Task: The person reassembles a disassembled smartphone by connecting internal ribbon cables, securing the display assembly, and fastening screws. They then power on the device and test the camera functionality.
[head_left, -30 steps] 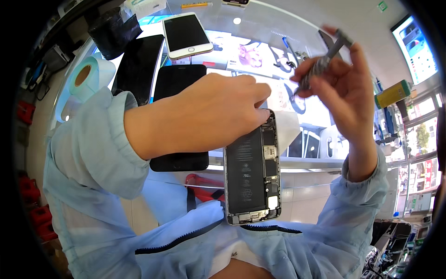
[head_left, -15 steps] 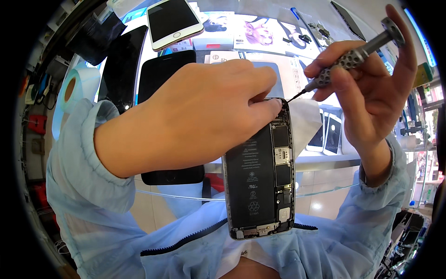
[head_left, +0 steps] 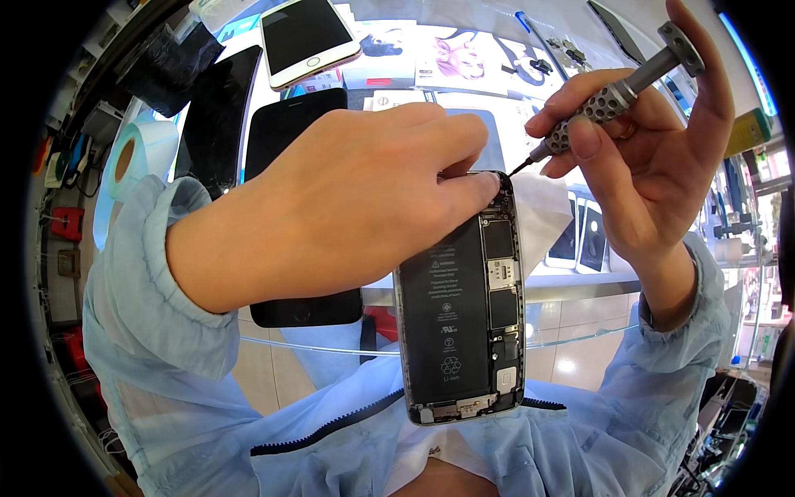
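An opened phone (head_left: 447,331), its black battery and circuit parts bare, is tilted up in front of my chest. My left hand (head_left: 364,190) is closed on its far end, the thumb lying over the top right corner and covering part of the inside. Between the thumb and fingers of my right hand (head_left: 654,157) is a grey precision screwdriver (head_left: 609,103) with a dimpled handle. The little finger stretches up beside the driver's round cap. The thin tip points down-left and reaches the phone's top right corner; whether it touches a screw is too small to tell.
A black phone front (head_left: 306,315) lies under my left forearm, beside a larger dark screen (head_left: 217,124). Behind stand a white phone (head_left: 308,41) and boxes. A tape roll (head_left: 137,157) sits at the left. White phones (head_left: 591,236) show below the glass counter's edge (head_left: 580,290).
My right hand and the screwdriver have shifted slightly left and down, bringing the tip nearer the phone's corner. My left hand and the phone have hardly moved.
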A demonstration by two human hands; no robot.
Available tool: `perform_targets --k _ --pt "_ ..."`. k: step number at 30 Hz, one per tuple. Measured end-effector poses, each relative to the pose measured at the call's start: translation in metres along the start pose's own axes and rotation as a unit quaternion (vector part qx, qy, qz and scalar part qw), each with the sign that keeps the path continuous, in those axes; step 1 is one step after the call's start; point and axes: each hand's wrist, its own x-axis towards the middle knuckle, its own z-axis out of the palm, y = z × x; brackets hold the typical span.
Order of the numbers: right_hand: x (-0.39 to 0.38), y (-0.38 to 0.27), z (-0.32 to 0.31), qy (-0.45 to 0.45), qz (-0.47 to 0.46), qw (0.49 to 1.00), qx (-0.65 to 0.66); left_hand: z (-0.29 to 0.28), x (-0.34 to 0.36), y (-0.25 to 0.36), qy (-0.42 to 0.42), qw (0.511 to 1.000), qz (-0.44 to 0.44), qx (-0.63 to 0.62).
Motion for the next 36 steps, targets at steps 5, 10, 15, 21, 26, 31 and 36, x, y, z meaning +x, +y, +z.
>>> perform_targets --k 5,10,15,21,26,31,36 --pt "-0.006 0.008 0.003 0.049 0.015 0.998 0.044 0.002 0.000 0.000 0.009 1.000 0.002 -0.005" --pt "0.015 -0.020 0.002 -0.053 0.017 0.987 -0.148 0.002 -0.001 0.000 0.012 1.000 0.003 -0.003" --pt "0.010 0.012 -0.021 -0.100 -0.114 0.979 -0.135 0.000 0.002 0.002 0.015 1.000 0.009 0.000" --pt "0.018 -0.028 0.006 -0.068 0.098 0.982 -0.148 0.002 0.000 -0.001 0.012 1.000 0.010 -0.006" --pt "0.021 -0.021 -0.001 -0.104 0.002 0.978 -0.183 0.005 -0.001 -0.001 0.025 1.000 0.009 0.001" --pt "0.026 -0.035 0.015 0.002 0.145 0.986 -0.076 0.001 -0.002 0.000 0.014 1.000 0.010 0.003" --pt "0.045 -0.047 0.030 0.116 0.270 0.952 -0.087 0.003 -0.002 -0.002 0.023 1.000 0.015 -0.003"
